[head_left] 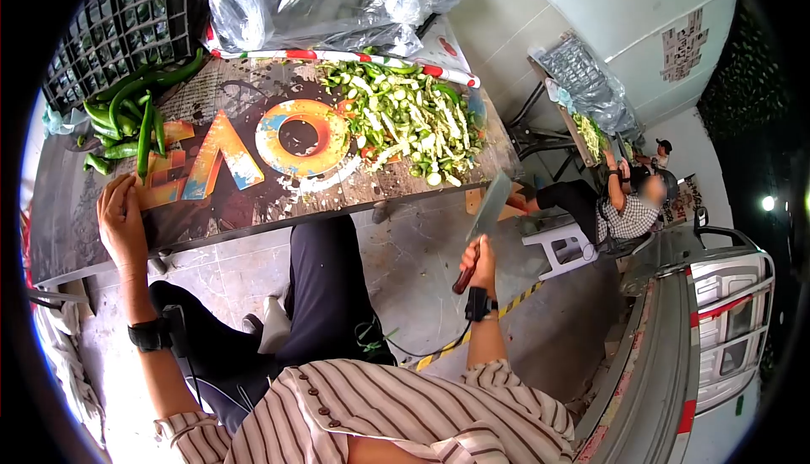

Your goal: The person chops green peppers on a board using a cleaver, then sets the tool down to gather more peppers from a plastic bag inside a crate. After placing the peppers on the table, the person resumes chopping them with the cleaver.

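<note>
My left hand [122, 215] rests at the table's near left edge, its fingers closed at the lower end of a long green pepper [145, 139]. Other whole green peppers [126, 110] lie in a pile just beyond it. Away from the table's front edge, my right hand [479, 263] grips the dark red handle of a cleaver [489, 204], its wide blade pointing up toward the table corner. A large heap of chopped green peppers [405, 122] covers the right part of the painted wooden table [219, 219].
A black plastic crate [126, 29] stands at the back left, beside clear plastic bags [329, 0]. On the right, a seated person [629, 207] works at another table. A white stool [561, 249] and a parked vehicle [734, 321] are also there.
</note>
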Demonstrator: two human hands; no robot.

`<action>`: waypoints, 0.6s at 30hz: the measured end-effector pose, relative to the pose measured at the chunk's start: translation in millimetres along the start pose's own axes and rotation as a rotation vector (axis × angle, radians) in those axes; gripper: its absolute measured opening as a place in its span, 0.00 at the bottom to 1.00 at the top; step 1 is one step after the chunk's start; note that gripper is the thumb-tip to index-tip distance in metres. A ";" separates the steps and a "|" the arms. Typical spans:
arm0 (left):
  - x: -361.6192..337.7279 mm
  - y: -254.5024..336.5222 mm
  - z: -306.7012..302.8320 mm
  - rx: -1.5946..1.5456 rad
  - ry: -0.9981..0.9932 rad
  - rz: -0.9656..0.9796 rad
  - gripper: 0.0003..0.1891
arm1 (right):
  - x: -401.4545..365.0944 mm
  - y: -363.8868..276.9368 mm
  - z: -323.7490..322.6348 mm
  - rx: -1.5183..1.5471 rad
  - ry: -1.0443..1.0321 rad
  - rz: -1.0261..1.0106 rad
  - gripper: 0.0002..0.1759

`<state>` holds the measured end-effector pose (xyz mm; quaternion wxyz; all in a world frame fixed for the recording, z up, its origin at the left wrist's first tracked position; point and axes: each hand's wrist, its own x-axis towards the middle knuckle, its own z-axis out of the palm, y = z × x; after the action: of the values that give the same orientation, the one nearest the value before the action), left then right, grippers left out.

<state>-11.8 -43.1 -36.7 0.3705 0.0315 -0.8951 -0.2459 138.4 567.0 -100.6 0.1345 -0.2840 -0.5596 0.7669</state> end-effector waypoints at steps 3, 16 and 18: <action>0.7 3.4 -2.3 -0.032 -0.012 -0.011 0.09 | -28.2 28.5 -24.0 -0.142 0.158 -0.025 0.16; 1.3 28.0 -11.9 -0.090 0.129 -0.020 0.11 | -64.1 -8.1 43.9 0.040 0.072 -0.101 0.16; 1.3 28.7 -12.2 -0.082 0.147 -0.047 0.12 | -75.6 -35.7 84.7 0.042 -0.007 -0.138 0.16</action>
<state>-0.8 -23.3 -15.2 0.4303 0.0555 -0.8536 -0.2882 145.4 473.3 -27.8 0.1910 -0.2391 -0.5619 0.7685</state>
